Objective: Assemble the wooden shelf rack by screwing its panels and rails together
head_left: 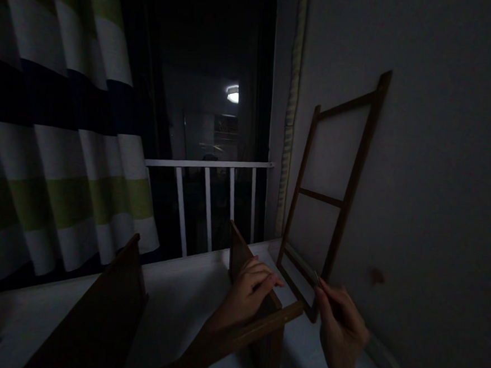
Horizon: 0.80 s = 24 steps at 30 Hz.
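A wide fabric curtain [51, 137] banded in white, green and navy hung at the far left, and a plain grey wall [440, 164] filled the right. On the white flat surface [178, 297] a slim brown ladder-shaped wooden frame [359, 164] leaned against that wall. The left hand [248, 291] curled its grip over the top edge of an upright brown wooden panel [237, 256]. Near right, the right hand [340, 328] pinched a thin pale sliver [317, 278] by the frame's foot; its nature was unclear.
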Each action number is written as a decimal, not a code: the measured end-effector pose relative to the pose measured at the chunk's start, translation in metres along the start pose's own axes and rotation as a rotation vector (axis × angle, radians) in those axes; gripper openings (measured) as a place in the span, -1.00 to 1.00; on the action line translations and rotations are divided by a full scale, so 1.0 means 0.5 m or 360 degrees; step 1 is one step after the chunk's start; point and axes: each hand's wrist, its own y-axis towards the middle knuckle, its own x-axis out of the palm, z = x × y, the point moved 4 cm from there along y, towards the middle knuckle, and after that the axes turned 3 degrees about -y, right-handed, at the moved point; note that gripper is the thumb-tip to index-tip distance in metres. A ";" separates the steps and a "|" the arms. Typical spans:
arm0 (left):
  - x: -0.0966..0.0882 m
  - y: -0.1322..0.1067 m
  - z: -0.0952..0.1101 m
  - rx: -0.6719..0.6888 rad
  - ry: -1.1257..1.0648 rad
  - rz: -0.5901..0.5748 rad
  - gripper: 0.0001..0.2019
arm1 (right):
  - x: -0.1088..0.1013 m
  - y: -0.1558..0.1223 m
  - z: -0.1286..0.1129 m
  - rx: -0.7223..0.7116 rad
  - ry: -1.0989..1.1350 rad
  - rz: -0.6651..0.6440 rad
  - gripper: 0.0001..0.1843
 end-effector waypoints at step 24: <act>0.034 0.001 -0.030 0.0230 0.0100 0.0458 -0.65 | -0.007 -0.033 -0.097 -0.0653 -0.0248 -0.0800 -0.84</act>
